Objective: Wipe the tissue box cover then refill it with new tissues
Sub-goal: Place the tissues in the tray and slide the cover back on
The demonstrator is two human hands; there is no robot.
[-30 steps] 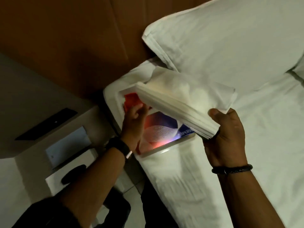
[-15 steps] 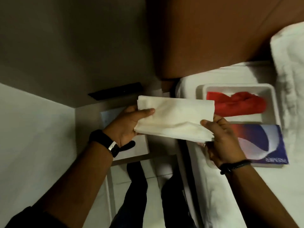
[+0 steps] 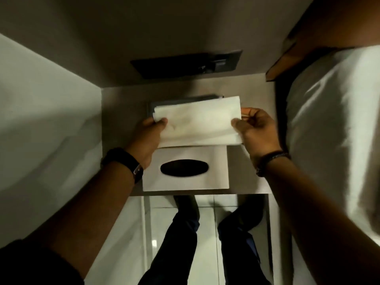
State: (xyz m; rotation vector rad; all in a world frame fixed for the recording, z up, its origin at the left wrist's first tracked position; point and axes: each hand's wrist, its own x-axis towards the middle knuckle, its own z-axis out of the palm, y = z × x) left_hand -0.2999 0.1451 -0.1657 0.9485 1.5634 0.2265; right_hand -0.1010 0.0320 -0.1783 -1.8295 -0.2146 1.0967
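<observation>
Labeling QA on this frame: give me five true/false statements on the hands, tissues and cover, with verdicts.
1. Both hands hold the tissue stack. True: the left hand grips its left end and the right hand its right end.
2. The tissues are already inside the cover. False: they are held above the shelf, beyond the cover.
3. The cover's oval slot faces up. True.
4. The slot has a tissue poking out. False: it shows only dark.
5. The cover lies on the bed. False: it lies on the shelf beside the bed.
</observation>
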